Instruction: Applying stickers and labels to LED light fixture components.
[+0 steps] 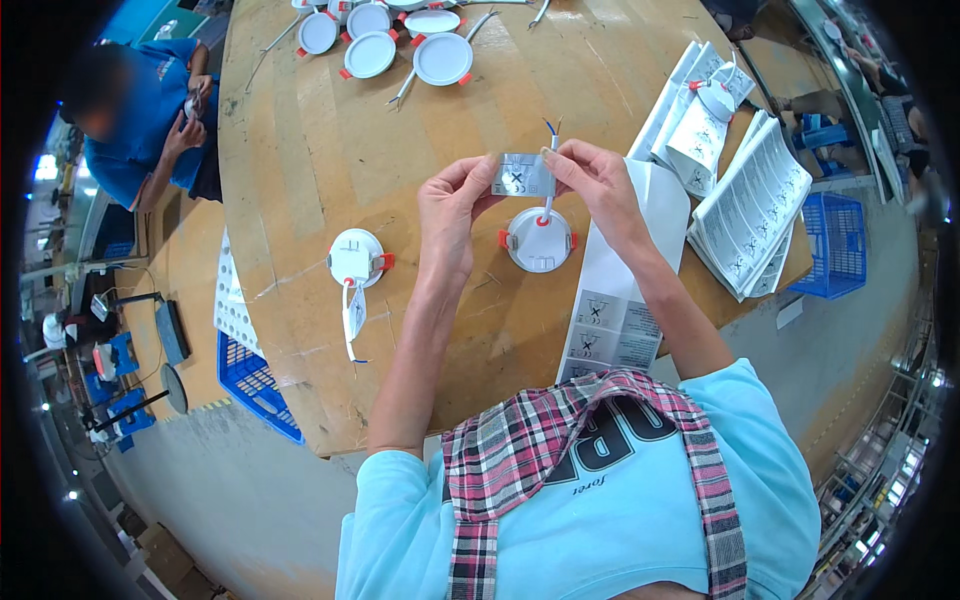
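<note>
Between my two hands a small silver-grey printed label [520,176] is stretched out above the table. My left hand [452,205] pinches its left end between thumb and fingers. At its right end my right hand [598,190] pinches it beside the white cable [548,205] of a downlight. That round white downlight [539,241], with red-tipped spring clips at its sides, lies back up just below the label. Left of my left forearm lies another downlight [354,256], its cable carrying a folded label [357,312]. A strip of label sheet [612,335] lies under my right forearm.
Several white downlights [370,54] are grouped at the table's far side. Stacks of label sheets [750,205] lie at the right, with one downlight [714,98] on top. Blue crates [832,245] stand beyond the table's edge. A co-worker in blue [150,120] is at the far left.
</note>
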A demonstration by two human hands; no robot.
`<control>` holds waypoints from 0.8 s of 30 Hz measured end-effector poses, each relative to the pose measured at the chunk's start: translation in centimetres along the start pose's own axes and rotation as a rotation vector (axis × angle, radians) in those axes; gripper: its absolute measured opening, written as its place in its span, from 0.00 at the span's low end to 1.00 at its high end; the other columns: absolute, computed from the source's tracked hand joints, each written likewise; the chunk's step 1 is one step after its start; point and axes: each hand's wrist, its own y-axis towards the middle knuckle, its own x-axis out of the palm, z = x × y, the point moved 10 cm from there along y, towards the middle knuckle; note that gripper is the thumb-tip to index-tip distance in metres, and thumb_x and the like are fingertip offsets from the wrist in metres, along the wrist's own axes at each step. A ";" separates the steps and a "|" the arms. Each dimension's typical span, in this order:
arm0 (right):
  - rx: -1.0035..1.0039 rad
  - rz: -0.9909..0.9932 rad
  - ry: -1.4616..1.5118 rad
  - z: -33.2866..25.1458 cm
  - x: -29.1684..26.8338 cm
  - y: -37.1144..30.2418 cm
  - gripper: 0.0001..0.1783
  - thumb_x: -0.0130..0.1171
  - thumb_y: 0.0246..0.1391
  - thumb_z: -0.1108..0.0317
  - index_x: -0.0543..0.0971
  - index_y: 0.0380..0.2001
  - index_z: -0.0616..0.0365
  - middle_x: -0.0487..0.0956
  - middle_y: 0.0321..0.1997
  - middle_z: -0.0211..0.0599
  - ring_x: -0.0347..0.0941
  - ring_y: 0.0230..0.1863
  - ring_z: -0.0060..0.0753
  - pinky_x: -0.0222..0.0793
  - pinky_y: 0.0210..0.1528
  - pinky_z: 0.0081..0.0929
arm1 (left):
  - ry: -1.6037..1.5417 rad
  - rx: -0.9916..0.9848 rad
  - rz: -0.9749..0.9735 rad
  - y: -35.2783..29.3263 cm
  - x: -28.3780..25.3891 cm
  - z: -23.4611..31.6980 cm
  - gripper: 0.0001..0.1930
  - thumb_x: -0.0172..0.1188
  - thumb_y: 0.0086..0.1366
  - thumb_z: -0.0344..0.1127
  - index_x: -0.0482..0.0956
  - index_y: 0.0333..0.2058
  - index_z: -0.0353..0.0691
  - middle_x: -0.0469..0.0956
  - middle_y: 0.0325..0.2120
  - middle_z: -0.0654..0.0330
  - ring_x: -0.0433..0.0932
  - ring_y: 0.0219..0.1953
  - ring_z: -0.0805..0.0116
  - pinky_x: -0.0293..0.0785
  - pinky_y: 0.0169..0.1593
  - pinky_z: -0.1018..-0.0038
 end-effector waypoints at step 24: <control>0.111 -0.054 0.034 2.7 1.9 0.4 0.13 0.58 0.56 0.64 0.80 0.28 0.65 0.78 0.23 0.31 0.72 0.25 0.18 0.68 0.31 0.16 | 0.049 0.067 -0.007 -1.4 -1.6 -0.7 0.12 0.57 0.63 0.34 0.79 0.38 0.30 0.80 0.32 0.58 0.78 0.32 0.74 0.75 0.40 0.76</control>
